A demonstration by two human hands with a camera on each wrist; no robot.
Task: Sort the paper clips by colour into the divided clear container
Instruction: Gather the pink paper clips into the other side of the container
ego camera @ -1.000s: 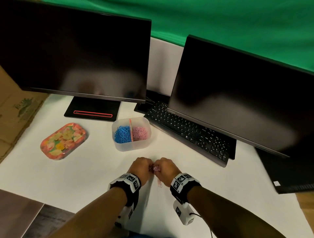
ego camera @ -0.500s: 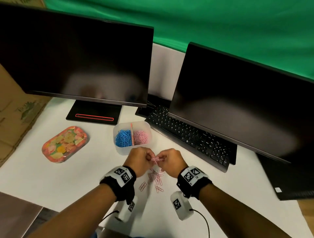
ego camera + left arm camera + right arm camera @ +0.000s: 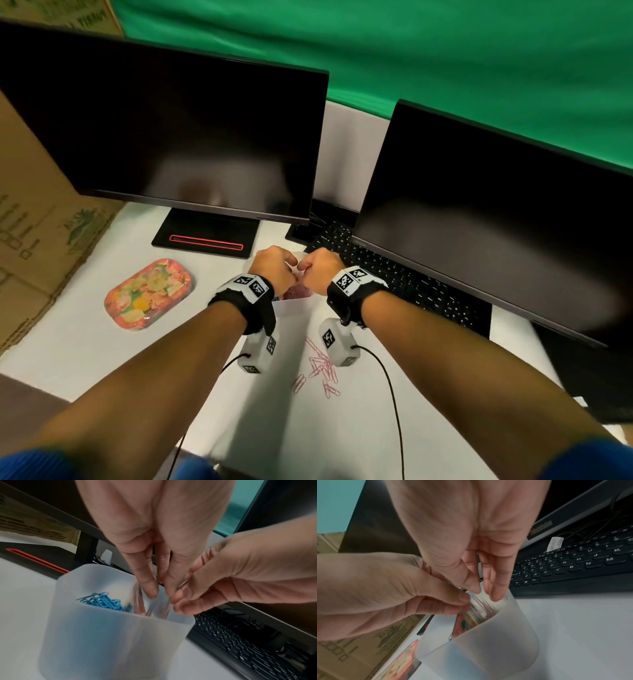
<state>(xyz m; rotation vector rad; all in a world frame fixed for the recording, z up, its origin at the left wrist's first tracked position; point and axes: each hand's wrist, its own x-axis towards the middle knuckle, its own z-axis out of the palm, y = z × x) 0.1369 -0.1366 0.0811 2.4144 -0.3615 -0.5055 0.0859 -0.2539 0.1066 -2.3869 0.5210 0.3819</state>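
Note:
The frosted clear container (image 3: 291, 308) stands on the white table, mostly hidden under my hands. Blue clips (image 3: 106, 601) fill its left compartment and pink clips (image 3: 298, 293) lie in its right one. My left hand (image 3: 274, 270) and right hand (image 3: 320, 270) hang close together over the right compartment, fingers pointing down. In the left wrist view the left hand (image 3: 161, 595) has loosened fingers, and blurred pink clips (image 3: 139, 601) streak down below them. The right hand (image 3: 486, 593) shows thumb and fingers apart above the container (image 3: 488, 649). Several loose pink clips (image 3: 320, 370) lie on the table between my forearms.
A flowered tin (image 3: 149, 294) sits left of the container. A black keyboard (image 3: 404, 284) runs along its right, under the right monitor (image 3: 496, 212). The left monitor (image 3: 171, 137) and its base (image 3: 205, 236) stand behind. A cardboard box (image 3: 34, 222) borders the table's left.
Both hands lifted from the table with a bunch of pink clips and moved forward over the container. Some pink clips stayed behind on the table. Clips now fall from the fingers.

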